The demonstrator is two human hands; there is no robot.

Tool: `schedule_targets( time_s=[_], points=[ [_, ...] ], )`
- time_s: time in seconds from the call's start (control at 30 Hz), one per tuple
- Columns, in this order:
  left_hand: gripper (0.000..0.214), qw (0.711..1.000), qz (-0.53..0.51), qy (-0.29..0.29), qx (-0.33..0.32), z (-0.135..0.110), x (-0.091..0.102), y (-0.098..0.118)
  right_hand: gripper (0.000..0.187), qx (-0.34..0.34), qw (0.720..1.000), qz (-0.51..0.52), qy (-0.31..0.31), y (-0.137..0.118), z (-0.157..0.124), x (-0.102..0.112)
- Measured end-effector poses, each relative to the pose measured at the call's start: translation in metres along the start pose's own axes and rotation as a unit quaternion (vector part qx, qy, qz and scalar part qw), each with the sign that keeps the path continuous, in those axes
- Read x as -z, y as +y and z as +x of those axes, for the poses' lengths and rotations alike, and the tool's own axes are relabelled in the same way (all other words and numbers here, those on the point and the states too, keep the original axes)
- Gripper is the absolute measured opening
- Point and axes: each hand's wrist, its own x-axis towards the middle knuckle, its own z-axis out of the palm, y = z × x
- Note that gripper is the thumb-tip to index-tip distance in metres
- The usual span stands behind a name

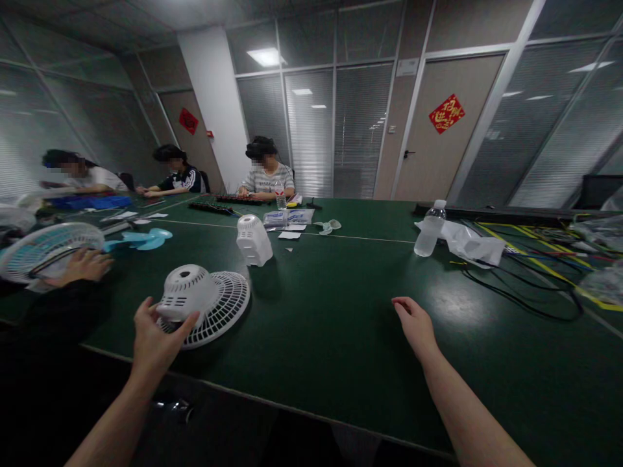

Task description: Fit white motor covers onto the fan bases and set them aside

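Where the green table (311, 324) meets its far-left edge, a co-worker's hand (82, 266) rests on a white fan grille (34, 250), with pale blue fan blades (143, 240) lying just beyond it. Next along, the left hand (156, 337) grips the rear of the white motor housing (187, 295), thumb and fingers spread around its dome; the housing sits on its round back grille (221, 311), which lies face-down on the table near the front edge. A separate white fan base (253, 240) stands behind it, apart. Mid-table, further back: clear packets (287, 217) and a small translucent blade (328, 226). The right hand (413, 321) hovers open and flat just over bare table, holding nothing, well apart from the left. Beyond it, a water bottle (428, 228) stands upright beside crumpled plastic wrap (470, 243). Far right: tangled cables (535, 259). Three seated people work at the far end.
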Motion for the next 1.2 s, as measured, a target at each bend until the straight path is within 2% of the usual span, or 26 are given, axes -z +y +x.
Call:
schedule_targets(
  time_s=[0.13, 0.2, 0.33, 0.47, 0.63, 0.73, 0.83, 0.9, 1.03, 1.2],
  points=[
    [0.096, 0.997, 0.057, -0.054, 0.019, 0.012, 0.012, 0.003, 0.033, -0.016, 1.0, -0.018, -0.012, -0.003, 0.0, -0.001],
    [0.086, 0.995, 0.084, -0.056, 0.024, 0.019, 0.015, 0.004, 0.035, -0.027, 0.999, -0.021, -0.023, -0.007, -0.002, 0.0],
    [0.079, 0.993, 0.108, -0.018, 0.043, 0.03, 0.014, 0.003, 0.035, -0.033, 0.999, -0.02, -0.029, -0.014, -0.004, 0.003],
    [0.072, 0.991, 0.118, -0.005, 0.066, 0.037, 0.013, 0.003, 0.035, -0.034, 0.999, -0.016, -0.036, -0.013, -0.004, 0.004],
    [0.068, 0.991, 0.126, 0.017, 0.047, 0.049, 0.019, 0.01, 0.037, -0.035, 0.999, -0.019, -0.036, -0.008, -0.002, 0.003],
    [0.067, 0.991, 0.111, 0.072, 0.026, 0.063, 0.023, 0.021, 0.037, -0.033, 0.999, -0.019, -0.035, -0.008, -0.002, 0.002],
    [0.073, 0.988, 0.058, 0.142, -0.018, 0.079, 0.024, 0.045, 0.037, -0.032, 0.999, -0.016, -0.037, -0.007, -0.002, 0.002],
    [0.078, 0.986, 0.021, 0.16, -0.035, 0.089, 0.021, 0.069, 0.037, -0.031, 0.999, -0.019, -0.036, -0.006, 0.0, 0.001],
    [0.081, 0.993, -0.071, 0.095, -0.026, 0.106, 0.005, 0.131, 0.036, -0.024, 0.999, -0.024, -0.03, 0.0, 0.003, -0.002],
    [0.072, 0.99, -0.12, 0.053, -0.048, 0.129, -0.032, 0.2, 0.038, -0.032, 0.998, -0.028, -0.036, 0.0, 0.003, 0.0]
  ],
)
